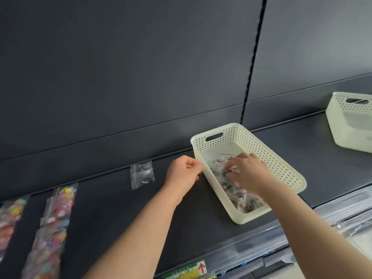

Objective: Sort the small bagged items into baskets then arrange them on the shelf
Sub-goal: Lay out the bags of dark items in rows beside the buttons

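A cream perforated basket (281, 164) stands on the dark shelf (112, 206), holding several small clear bags of dark pieces (239, 200). My right hand (245, 170) reaches into the basket and pinches bags in the pile. My left hand (184, 171) is beside the basket's left wall, fingers curled, touching the rim corner; I see nothing in it. Two small clear bags (142, 174) lie on the shelf left of that hand, against the back ledge.
Two rows of clear bags with colourful round pieces (52, 228) (10, 218) lie at the shelf's left. A second cream basket (350, 121) stands at the far right. The shelf's front edge carries a clear price rail (261, 252) with a green label.
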The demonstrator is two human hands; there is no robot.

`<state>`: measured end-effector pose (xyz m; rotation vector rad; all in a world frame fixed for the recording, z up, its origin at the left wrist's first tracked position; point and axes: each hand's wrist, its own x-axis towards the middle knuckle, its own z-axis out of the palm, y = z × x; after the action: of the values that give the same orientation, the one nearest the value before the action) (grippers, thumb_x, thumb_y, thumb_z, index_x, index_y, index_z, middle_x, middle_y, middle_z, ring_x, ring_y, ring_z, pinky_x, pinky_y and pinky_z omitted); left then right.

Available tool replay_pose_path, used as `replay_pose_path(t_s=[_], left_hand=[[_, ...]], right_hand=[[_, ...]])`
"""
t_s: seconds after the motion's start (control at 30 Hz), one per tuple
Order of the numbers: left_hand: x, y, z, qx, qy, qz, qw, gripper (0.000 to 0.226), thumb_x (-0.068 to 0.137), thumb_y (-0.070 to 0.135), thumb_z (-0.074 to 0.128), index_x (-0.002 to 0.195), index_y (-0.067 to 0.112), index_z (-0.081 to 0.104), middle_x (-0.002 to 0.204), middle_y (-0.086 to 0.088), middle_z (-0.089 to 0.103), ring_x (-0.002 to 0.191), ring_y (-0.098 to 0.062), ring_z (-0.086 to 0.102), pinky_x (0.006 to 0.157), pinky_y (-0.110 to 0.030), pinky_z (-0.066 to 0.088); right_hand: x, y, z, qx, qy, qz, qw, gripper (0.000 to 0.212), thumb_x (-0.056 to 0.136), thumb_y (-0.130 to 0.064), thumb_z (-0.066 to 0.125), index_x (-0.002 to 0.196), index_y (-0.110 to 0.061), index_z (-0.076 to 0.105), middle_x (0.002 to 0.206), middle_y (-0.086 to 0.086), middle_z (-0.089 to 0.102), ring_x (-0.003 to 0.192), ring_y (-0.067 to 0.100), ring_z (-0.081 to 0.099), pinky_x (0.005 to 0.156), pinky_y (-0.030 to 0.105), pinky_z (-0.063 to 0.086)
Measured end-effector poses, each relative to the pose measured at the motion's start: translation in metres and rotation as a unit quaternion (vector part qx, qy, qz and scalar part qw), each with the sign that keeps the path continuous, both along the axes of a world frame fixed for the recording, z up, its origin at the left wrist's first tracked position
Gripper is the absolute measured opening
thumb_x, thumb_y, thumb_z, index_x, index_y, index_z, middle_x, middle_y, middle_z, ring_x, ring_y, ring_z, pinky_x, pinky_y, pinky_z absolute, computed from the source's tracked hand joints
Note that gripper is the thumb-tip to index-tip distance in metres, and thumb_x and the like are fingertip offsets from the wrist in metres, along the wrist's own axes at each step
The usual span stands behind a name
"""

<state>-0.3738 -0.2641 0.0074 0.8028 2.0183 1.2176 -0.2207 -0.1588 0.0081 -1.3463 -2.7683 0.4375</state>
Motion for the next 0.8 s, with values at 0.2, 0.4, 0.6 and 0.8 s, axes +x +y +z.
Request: replay_pose_path(t_s=[0.2,0.4,0.6,0.8], left_hand=[[-0.008,-0.012,0.007,0.005,-0.008,0.017,1.000,0.006,0.091,0.018,0.062,0.097,0.018,0.066,0.095,-0.001,0.072,0.070,-0.008,0.063,0.061,-0.020,0.045],[-0.024,-0.040,0.017,0.012,-0.132,-0.034,0.991,0.025,0.091,0.041,0.066,0.105,0.020,0.069,0.102,0.006,0.074,0.086,-0.006,0.065,0.077,-0.027,0.052],[-0.049,-0.077,0.007,0.011,-0.109,0.044,0.993,0.010,0.089,0.029,0.070,0.089,0.020,0.069,0.093,0.003,0.073,0.083,-0.006,0.065,0.071,-0.023,0.049],[-0.072,-0.108,-0.002,0.015,-0.101,0.127,0.987,0.008,0.093,0.015,0.061,0.086,0.017,0.064,0.078,0.003,0.069,0.074,-0.009,0.066,0.069,-0.024,0.051]], right_hand=[[-0.018,-0.003,0.017,-0.023,0.198,-0.056,0.978,0.010,0.091,-0.034,0.060,0.090,-0.025,0.055,0.082,-0.013,0.064,0.079,0.011,0.062,0.073,0.034,0.054],[-0.076,-0.040,0.025,-0.341,0.478,-0.111,0.802,0.033,0.089,-0.004,0.059,0.117,-0.016,0.047,0.098,0.012,0.061,0.083,0.029,0.068,0.075,0.040,0.058],[-0.111,-0.080,0.005,-0.393,0.452,-0.093,0.795,0.015,0.083,-0.007,0.068,0.086,-0.012,0.054,0.079,0.005,0.065,0.067,0.012,0.062,0.056,0.015,0.044],[-0.117,-0.096,-0.005,-0.428,0.367,-0.040,0.825,0.004,0.088,-0.016,0.067,0.089,-0.016,0.063,0.082,0.002,0.069,0.067,0.007,0.064,0.051,0.011,0.041]])
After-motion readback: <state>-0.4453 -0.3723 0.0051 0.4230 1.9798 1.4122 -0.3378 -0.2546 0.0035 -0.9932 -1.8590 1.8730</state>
